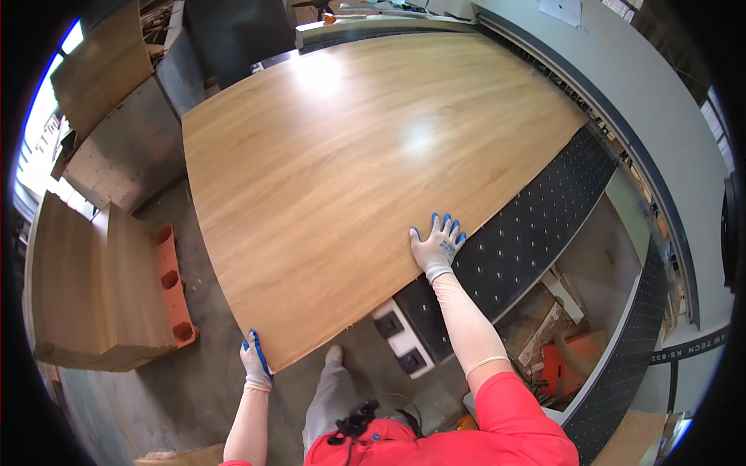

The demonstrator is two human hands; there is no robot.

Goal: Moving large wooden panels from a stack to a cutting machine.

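Note:
A large wood-grain board (334, 179) lies across a black table (505, 252) dotted with small pale studs, its near left part jutting out over the floor. My left hand (255, 363), in a white glove with blue fingertips, grips the board's edge near the front left corner; some of its fingers are hidden under the board. My right hand (437, 245), gloved alike, rests flat on the board's top close to the right edge, fingers spread.
A big grey machine frame (622, 70) runs along the right and far side. On the left stand stacked boards (109, 287) above an orange pallet (175, 287). Offcuts and an orange bin (575, 361) lie beneath the machine. A white block with black pads (402, 340) sits by the table's end.

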